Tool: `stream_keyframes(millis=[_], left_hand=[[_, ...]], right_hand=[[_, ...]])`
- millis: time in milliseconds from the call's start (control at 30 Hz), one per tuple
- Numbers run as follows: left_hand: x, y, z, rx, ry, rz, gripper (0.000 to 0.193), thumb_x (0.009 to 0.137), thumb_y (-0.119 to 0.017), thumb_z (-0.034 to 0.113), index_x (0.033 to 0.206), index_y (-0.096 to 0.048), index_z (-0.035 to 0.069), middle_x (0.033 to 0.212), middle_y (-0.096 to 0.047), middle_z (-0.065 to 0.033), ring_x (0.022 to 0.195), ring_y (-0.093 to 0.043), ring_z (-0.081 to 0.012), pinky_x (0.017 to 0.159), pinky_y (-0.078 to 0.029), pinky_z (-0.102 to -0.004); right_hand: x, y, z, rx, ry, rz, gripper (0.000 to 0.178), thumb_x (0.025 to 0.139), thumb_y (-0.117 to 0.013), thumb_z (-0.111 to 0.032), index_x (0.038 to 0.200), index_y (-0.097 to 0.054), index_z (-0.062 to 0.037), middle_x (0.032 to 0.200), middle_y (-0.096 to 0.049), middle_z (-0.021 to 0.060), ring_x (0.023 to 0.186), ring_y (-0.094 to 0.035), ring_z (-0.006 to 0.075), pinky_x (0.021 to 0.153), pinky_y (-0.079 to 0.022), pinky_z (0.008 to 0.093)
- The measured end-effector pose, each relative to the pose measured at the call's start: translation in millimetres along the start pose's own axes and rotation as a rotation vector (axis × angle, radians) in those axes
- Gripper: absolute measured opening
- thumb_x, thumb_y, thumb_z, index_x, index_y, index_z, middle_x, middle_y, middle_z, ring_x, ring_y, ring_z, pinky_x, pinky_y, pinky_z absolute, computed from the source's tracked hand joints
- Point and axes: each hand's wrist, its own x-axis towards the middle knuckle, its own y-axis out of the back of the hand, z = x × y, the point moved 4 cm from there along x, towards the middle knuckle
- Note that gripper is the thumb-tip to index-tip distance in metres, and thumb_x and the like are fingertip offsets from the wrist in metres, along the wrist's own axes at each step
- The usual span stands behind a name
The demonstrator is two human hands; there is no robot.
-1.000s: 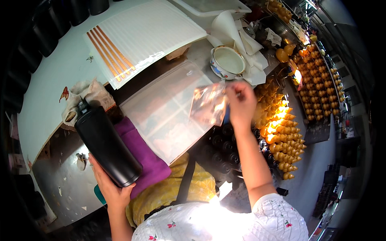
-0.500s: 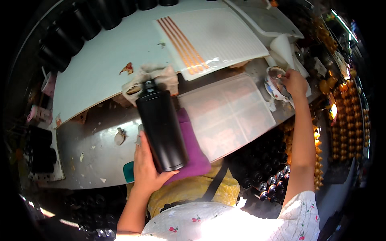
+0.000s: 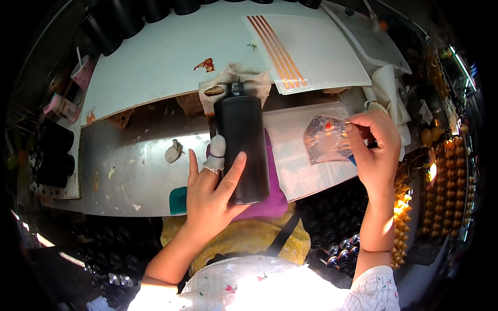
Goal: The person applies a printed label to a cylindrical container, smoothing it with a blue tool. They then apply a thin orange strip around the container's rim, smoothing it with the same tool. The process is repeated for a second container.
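A matte black bottle (image 3: pixel 241 150) lies with its neck away from me, its neck end by a crumpled whitish cloth (image 3: pixel 259 80). Beneath its body is a folded purple cloth (image 3: pixel 277 189). My left hand (image 3: pixel 210 194) touches the bottle's left side and lower end with fingers spread; one finger wears a white wrap (image 3: pixel 217 150). My right hand (image 3: pixel 376 142) pinches the right edge of a thin see-through film (image 3: pixel 324 140) printed with dark and orange marks. That film hangs over a flat, clear-covered sheet (image 3: pixel 301 176) right of the bottle.
Black bottles (image 3: pixel 127 23) line the table's far edge. A lined white sheet (image 3: pixel 324 52) with orange stripes lies at the far right. A small pale lump (image 3: pixel 174 151) sits left of the bottle. Pink cups (image 3: pixel 83 72) stand at the left; gold stacked pieces (image 3: pixel 446 192) fill the right.
My right hand has come leftward from a flowered bowl, now with the film between its fingers. My left fingers have spread on the bottle. The whole view has shifted.
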Motion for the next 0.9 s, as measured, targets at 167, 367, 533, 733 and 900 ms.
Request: stream_keyframes(millis=[167,367,533,733,900], left_hand=[[-5,-15,-9,-0.17,0.109,0.093,0.126,0.068,-0.09,0.041,0.161,-0.016,0.0,0.109,-0.058,-0.0173,0.094,-0.057,-0.0358,0.117,-0.013,-0.0729],[13,-3,-23,-0.386,0.122,-0.058,0.099,0.09,-0.063,0.061,0.16,-0.024,0.002,0.15,-0.039,-0.0277,0.147,-0.029,-0.0468,0.12,0.0,-0.0672],[72,13,-34,-0.009,-0.203,0.095,0.065,0.098,-0.051,0.047,0.154,-0.045,0.015,0.103,-0.062,-0.0116,0.145,-0.035,-0.0399,0.12,-0.001,-0.0657],[-15,-11,-3,-0.281,-0.294,-0.066,0.075,0.093,-0.052,0.063,0.153,-0.049,0.018,0.093,-0.064,-0.006,0.142,-0.042,-0.0368,0.12,0.008,-0.0642],[-3,8,1,-0.493,-0.09,0.098,0.093,0.092,-0.037,0.081,0.152,-0.048,0.011,0.105,-0.068,-0.0128,0.148,-0.032,-0.0392,0.12,0.009,-0.0613]], right_hand=[[3,-21,-36,0.122,0.245,-0.012,0.017,0.076,-0.077,0.003,0.088,-0.067,-0.0049,0.079,-0.066,0.0071,0.069,-0.061,0.0263,0.065,-0.047,0.0373],[12,-24,-67,0.132,0.444,-0.043,0.024,0.074,-0.077,0.003,0.094,-0.07,-0.0079,0.078,-0.067,0.0051,0.067,-0.06,0.0255,0.062,-0.046,0.0358],[24,-15,-79,0.154,0.512,0.01,0.021,0.076,-0.074,0.007,0.094,-0.073,-0.0034,0.078,-0.069,0.0053,0.068,-0.059,0.0203,0.064,-0.044,0.0318],[15,1,-80,0.163,0.475,-0.005,0.018,0.076,-0.076,0.007,0.09,-0.073,-0.0036,0.075,-0.066,0.0051,0.067,-0.057,0.0204,0.063,-0.043,0.0315],[13,0,-91,0.286,0.515,-0.068,0.011,0.081,-0.078,-0.004,0.091,-0.074,-0.0058,0.074,-0.065,0.0036,0.065,-0.057,0.0189,0.061,-0.043,0.0315]])
